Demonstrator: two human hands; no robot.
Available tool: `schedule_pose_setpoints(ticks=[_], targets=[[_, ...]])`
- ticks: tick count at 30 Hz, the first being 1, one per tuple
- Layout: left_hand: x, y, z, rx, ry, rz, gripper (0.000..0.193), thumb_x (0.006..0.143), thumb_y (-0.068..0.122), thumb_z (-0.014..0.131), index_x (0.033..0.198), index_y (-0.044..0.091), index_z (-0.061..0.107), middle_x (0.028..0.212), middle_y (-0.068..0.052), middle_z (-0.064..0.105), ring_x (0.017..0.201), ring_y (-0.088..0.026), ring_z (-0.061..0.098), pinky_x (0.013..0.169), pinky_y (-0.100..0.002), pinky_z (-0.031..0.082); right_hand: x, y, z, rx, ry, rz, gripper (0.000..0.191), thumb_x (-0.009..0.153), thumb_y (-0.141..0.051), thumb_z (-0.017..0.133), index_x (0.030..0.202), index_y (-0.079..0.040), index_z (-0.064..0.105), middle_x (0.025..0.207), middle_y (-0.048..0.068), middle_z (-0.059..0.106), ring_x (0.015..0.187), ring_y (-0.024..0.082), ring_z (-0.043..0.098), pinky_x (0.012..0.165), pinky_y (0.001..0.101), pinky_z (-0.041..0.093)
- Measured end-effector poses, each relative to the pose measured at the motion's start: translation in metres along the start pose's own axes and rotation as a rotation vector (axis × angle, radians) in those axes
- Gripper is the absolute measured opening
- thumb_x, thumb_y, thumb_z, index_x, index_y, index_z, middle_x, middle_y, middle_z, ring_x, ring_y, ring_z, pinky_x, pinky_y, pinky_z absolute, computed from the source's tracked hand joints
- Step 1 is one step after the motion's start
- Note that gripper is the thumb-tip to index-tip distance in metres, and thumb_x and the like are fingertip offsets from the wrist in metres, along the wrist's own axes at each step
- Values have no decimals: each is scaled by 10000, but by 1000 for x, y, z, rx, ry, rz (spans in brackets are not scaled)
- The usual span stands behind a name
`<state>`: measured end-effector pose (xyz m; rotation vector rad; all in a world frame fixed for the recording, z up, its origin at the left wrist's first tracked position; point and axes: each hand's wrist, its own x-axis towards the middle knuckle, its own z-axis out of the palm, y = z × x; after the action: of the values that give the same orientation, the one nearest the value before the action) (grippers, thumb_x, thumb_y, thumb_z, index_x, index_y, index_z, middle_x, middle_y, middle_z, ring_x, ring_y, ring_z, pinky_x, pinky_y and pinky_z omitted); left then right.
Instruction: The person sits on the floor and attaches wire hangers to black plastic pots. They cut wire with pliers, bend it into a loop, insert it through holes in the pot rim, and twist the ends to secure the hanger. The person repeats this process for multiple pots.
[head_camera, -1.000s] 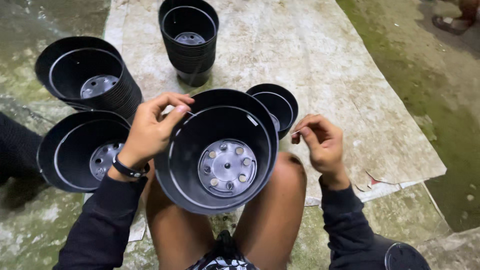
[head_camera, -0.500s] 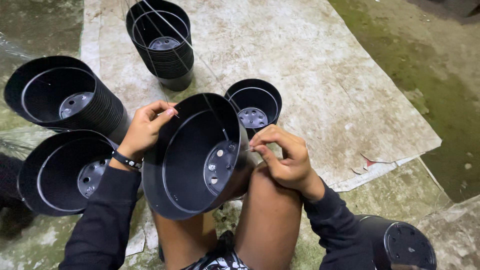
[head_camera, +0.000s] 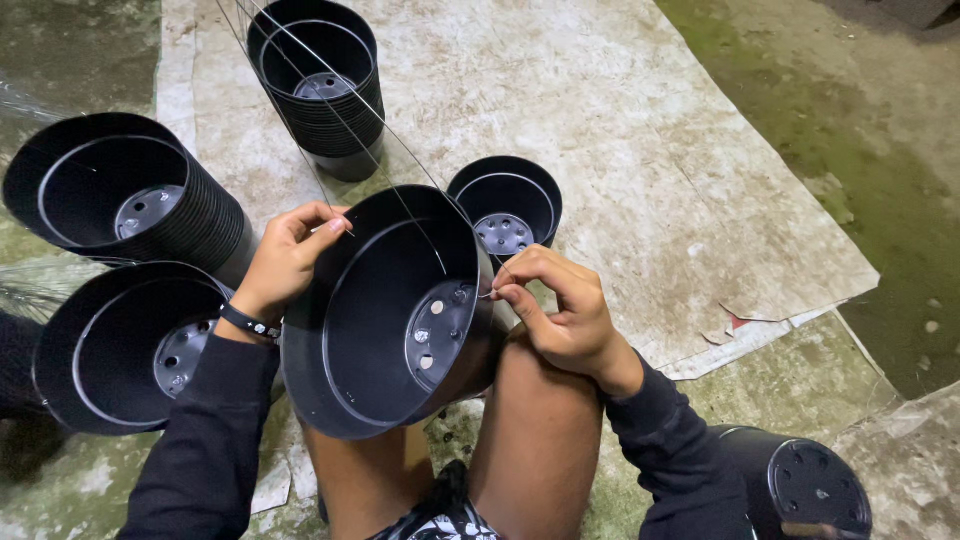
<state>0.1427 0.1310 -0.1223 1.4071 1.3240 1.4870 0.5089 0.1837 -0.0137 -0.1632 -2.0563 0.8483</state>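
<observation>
Wire work occupies both hands in the head view: a large black plastic pot (head_camera: 385, 315) lies tilted on its side across the person's bare knees (head_camera: 535, 430), mouth turned toward the camera and drain holes showing in its base. The left hand (head_camera: 285, 260) sits at the upper left rim, fingers pinched together on a thin wire (head_camera: 345, 105) that runs up and away toward the top of the frame, with further strands beside it. The right hand (head_camera: 560, 310) is closed at the pot's right wall near the base, thumb and forefinger nipped on a short wire end, though whether that end passes through a hole cannot be told. To do this well, the pot should stay braced between the knees so it cannot roll, the left pinch should keep the strand taut and off the rim, and the right fingertips should work close to the wall so the fine wire does not kink. Around the knees, on a worn sheet (head_camera: 640, 150) spread on the floor, stand stacks of nested black pots (head_camera: 320, 85), (head_camera: 125, 195), (head_camera: 125, 345), a smaller single pot (head_camera: 505, 205), and an upturned pot (head_camera: 800, 490) at the lower right.
</observation>
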Motion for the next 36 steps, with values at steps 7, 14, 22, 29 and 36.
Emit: schedule_pose_setpoints(ticks=[7,14,22,29,36], targets=[[3,-4,3,17,21,18,167,1023,153,637,1017,-9,678,1130,-82,726,1077,-116,641,986,-277,485,2,-6,-1,-134,5,-74,57,929,52,687,958,17,652,919,124,705,850,243,711,782,316,562],[-4,10,9,116,124,-22,184,1014,163,655,1092,4,705,1020,-66,725,961,-104,646,892,-258,509,5,1,8,-223,51,-43,84,890,64,712,938,9,671,884,118,690,811,255,686,747,324,539],[-28,47,7,159,185,-94,149,1013,133,682,1012,-16,680,994,-91,700,858,-99,617,749,-256,498,8,18,2,-69,131,273,81,947,6,685,1027,5,700,949,75,679,857,136,688,767,265,566],[-51,87,15,225,229,-49,149,971,115,648,988,-33,658,1261,-146,726,948,-128,696,771,-262,552,19,34,2,-54,182,320,98,972,-20,674,1048,15,726,1054,80,651,863,110,669,690,229,563],[-57,119,23,440,231,66,135,941,113,666,945,-22,659,1322,-188,678,1119,-239,700,878,-329,553,37,41,5,-230,123,349,155,940,-101,699,1054,-1,732,888,74,758,759,112,715,640,240,543]])
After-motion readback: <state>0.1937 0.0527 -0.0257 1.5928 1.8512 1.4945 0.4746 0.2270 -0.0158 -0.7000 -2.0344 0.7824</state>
